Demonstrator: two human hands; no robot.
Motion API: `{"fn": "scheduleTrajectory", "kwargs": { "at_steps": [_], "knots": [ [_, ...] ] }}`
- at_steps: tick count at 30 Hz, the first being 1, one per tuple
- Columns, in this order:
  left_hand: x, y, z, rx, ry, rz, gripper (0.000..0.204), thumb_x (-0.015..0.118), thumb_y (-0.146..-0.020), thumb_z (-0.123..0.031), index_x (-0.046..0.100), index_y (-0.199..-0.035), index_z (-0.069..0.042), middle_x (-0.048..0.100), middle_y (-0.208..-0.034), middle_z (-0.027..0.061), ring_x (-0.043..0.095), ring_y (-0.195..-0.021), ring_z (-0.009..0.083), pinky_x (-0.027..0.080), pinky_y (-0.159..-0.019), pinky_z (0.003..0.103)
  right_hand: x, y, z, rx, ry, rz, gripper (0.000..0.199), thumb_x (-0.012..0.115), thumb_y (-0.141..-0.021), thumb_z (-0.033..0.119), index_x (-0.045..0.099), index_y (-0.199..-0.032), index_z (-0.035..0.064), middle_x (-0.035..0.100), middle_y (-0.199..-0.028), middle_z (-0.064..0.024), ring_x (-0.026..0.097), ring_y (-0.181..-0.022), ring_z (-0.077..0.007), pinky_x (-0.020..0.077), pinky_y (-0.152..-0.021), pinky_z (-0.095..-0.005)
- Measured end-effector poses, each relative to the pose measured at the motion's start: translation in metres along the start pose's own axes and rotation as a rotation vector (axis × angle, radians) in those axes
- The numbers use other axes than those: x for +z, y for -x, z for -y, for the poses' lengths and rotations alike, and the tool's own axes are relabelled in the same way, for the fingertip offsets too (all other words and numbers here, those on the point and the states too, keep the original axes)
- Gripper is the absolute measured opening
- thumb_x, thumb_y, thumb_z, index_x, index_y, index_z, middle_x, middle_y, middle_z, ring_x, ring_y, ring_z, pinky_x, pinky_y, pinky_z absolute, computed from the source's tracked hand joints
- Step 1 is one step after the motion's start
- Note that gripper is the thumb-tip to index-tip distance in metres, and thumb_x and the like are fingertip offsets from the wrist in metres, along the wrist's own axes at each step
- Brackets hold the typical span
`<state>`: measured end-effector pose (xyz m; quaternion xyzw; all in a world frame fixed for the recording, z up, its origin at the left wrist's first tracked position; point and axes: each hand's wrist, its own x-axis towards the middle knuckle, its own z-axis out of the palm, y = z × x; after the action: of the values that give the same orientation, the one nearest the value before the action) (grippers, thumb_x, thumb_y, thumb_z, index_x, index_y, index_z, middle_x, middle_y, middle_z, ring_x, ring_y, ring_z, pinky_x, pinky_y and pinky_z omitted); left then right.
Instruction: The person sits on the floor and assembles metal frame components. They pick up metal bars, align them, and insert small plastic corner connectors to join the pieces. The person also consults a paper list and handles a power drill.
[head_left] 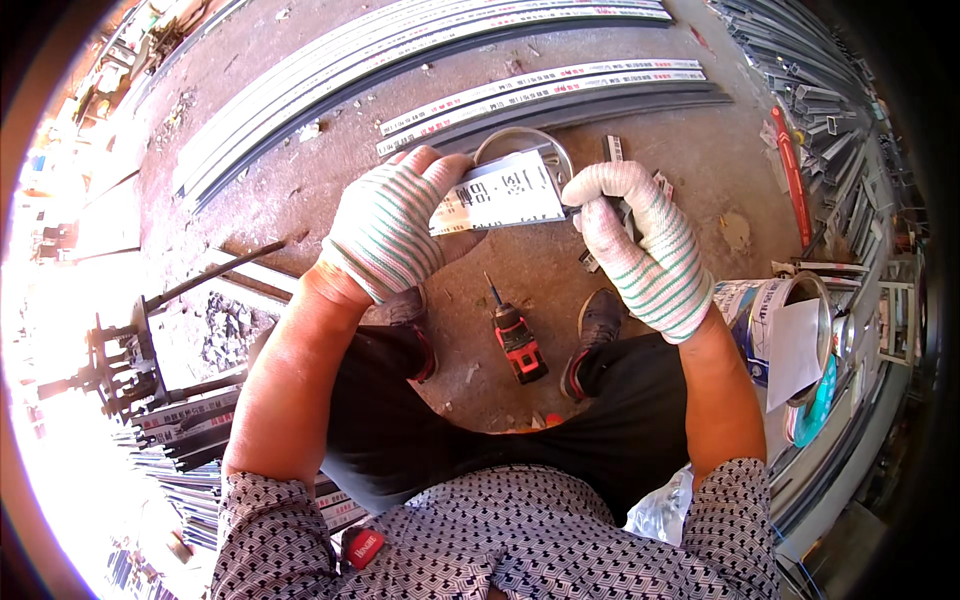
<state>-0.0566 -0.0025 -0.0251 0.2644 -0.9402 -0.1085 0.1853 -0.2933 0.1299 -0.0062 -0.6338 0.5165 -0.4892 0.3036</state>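
Note:
My left hand point(392, 222), in a striped knit glove, grips a short piece of metal profile point(505, 192) covered in white printed film. The piece is held up in front of me, roughly level. At its right end is my right hand point(640, 240), gloved the same way, with thumb and forefinger pinched together. Something small and dark shows at those fingertips; what it is I cannot make out. A thin pale ring point(522, 132) shows just beyond the piece. On the floor between my feet lies a red and black cordless drill point(520, 345) with a long bit.
Long film-covered profiles point(560, 85) lie across the floor ahead. More bare profiles point(790, 60) are piled at the far right, near a red bar-shaped tool point(790, 175). A bucket point(800, 310) stands by my right forearm. Dark machinery point(130, 360) is at the left.

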Motion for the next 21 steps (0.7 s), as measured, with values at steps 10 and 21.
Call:
{"fn": "scheduleTrajectory", "kwargs": {
  "at_steps": [10,21],
  "knots": [
    [0.002,-0.005,-0.009,0.007,-0.007,0.024,0.061,0.086,-0.072,-0.03,0.063,-0.124,-0.009,0.066,-0.102,0.0114,0.068,-0.092,0.0341,0.056,-0.078,0.04,0.011,0.004,-0.005,-0.011,0.152,-0.176,0.013,0.063,-0.098,0.006,0.057,-0.11,0.0049,0.062,-0.092,-0.0002,0.056,-0.076,-0.0061,0.0479,-0.067,-0.0244],
    [0.005,-0.006,-0.01,0.032,-0.071,0.019,0.058,0.084,-0.074,-0.033,0.064,-0.122,-0.009,0.066,-0.102,0.0116,0.066,-0.094,0.0336,0.055,-0.078,0.042,0.013,0.014,-0.01,0.199,0.048,-0.205,0.044,0.057,-0.1,0.005,0.045,-0.143,0.0043,0.057,-0.105,-0.007,0.056,-0.09,-0.0096,0.0505,-0.079,-0.0267]
  ]
}}
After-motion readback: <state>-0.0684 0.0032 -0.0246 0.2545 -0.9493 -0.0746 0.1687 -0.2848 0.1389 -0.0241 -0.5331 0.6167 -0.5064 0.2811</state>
